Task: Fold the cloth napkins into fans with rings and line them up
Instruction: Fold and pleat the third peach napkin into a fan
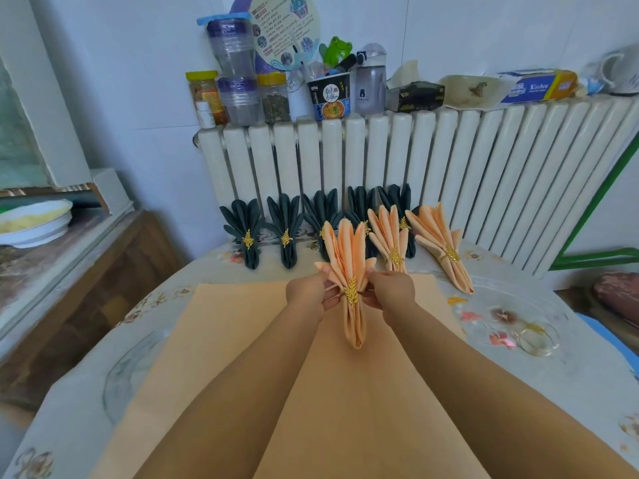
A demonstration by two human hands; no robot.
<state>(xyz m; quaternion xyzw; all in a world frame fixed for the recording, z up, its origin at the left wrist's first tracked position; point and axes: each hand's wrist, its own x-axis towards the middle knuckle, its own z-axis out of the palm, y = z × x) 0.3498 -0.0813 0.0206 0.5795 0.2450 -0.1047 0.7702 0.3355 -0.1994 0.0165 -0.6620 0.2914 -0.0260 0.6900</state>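
An orange fan napkin [346, 252] with a gold leaf ring [352, 292] is held upright above the table. My left hand [308, 294] pinches its left pleats and my right hand [391, 292] pinches its right pleats, both at ring height. Beneath it a flat orange napkin [221, 340] lies spread on the table. Two finished orange fans [390, 236] [441, 245] stand at the back right. Several dark green fans [246, 229] with gold rings lean in a row against the radiator.
A white radiator [449, 174] backs the table, its top crowded with jars, a noodle cup [331, 95] and boxes. A loose gold ring [537, 339] lies on the floral tablecloth [511, 323] at the right. A wooden counter [69, 264] with a bowl stands at the left.
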